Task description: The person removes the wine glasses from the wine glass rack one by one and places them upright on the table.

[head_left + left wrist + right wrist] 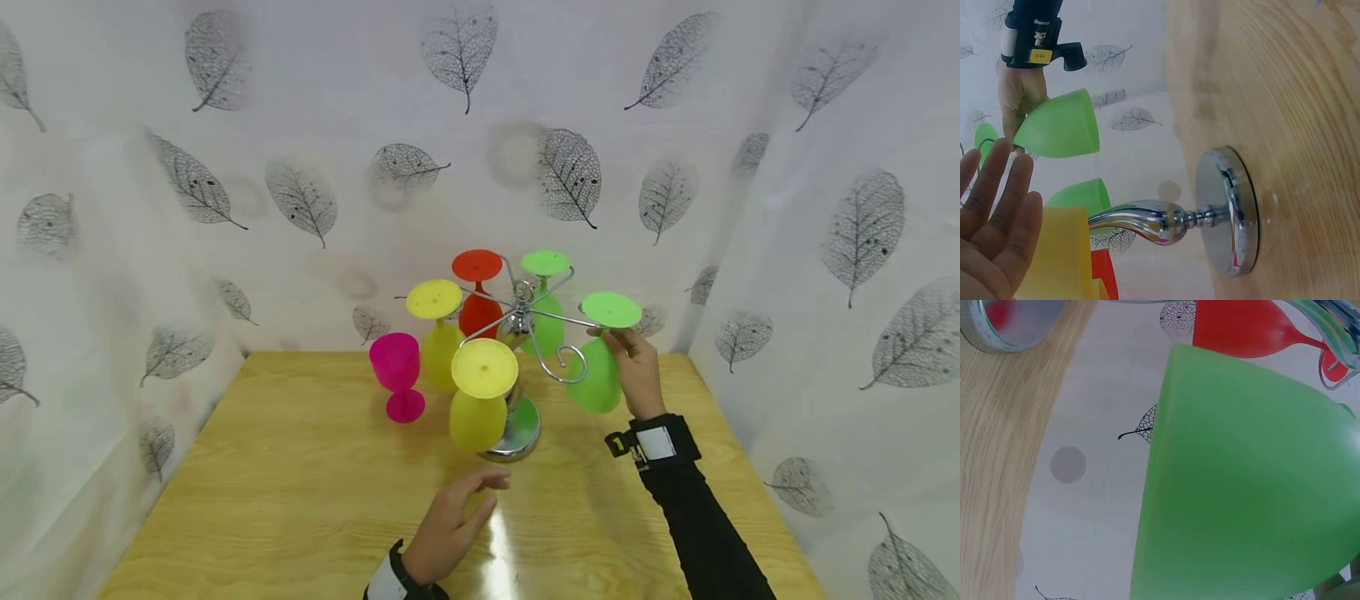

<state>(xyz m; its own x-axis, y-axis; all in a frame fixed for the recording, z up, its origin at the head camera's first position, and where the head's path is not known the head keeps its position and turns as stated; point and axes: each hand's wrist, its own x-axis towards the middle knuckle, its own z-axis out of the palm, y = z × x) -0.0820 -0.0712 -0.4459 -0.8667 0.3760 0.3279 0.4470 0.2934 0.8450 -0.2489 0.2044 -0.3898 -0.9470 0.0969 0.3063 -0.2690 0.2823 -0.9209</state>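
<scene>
My right hand (636, 367) pinches the stem of a green goblet (597, 379), which hangs upside down at the right of a chrome glass rack (508, 454). In the right wrist view the green cup (1254, 481) covers most of the picture. My left hand (453, 521) is held in front of the rack with fingers extended, holding nothing. Upside down on other rack arms hang a second green goblet (553, 325), a red goblet (474, 315), a yellow goblet (441, 358) and a nearer yellow goblet (477, 423). One curled arm (573, 377) bears no goblet.
A magenta goblet (395, 363) stands upright on the wooden table (300, 500), left of the rack. A white curtain with leaf prints (360, 100) surrounds the table at the back and sides.
</scene>
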